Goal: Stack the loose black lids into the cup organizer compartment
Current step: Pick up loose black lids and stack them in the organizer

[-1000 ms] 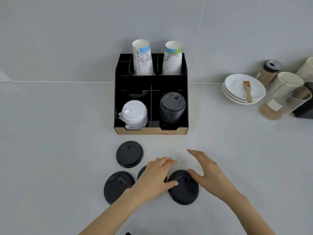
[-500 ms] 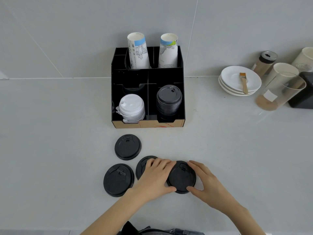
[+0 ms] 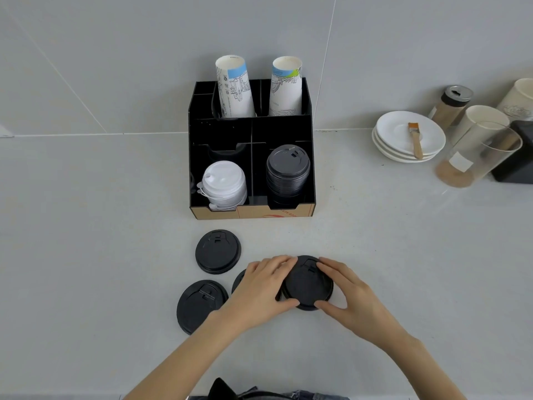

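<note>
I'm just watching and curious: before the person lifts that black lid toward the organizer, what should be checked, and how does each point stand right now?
1. Both hands on the lid: left hand and right hand cup the black lid from either side. Ok.
2. Lid off the counter: cannot tell.
3. Room in the target compartment: the black lid stack already rises above the organizer wall. Cannot tell whether more fit.
4. Path to the organizer: bare counter ahead of the lid. Ok.
5. Other loose lids out of the way: one lid lies partly under the left hand and could be dragged. Not ok.
</note>
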Motion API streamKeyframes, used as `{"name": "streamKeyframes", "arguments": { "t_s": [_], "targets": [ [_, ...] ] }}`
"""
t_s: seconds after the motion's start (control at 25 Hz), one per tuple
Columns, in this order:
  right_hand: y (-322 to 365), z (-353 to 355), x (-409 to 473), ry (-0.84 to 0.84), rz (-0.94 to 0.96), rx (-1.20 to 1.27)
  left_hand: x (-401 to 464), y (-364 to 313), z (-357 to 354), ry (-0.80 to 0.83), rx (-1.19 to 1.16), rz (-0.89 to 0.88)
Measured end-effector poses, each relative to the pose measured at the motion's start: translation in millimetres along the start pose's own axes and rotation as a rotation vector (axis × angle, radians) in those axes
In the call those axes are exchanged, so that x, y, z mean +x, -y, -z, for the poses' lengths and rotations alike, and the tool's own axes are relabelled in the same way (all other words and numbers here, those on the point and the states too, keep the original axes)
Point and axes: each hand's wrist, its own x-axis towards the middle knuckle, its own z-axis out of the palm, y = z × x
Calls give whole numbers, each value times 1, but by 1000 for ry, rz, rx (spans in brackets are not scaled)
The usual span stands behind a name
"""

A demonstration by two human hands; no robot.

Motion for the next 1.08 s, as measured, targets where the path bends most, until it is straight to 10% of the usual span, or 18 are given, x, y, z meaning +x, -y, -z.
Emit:
{"name": "streamKeyframes", "arguments": {
  "t_s": [1.08],
  "targets": [
    [45,69,150,-295,42,19,96,34,107,-382,-217,48]
  ]
}}
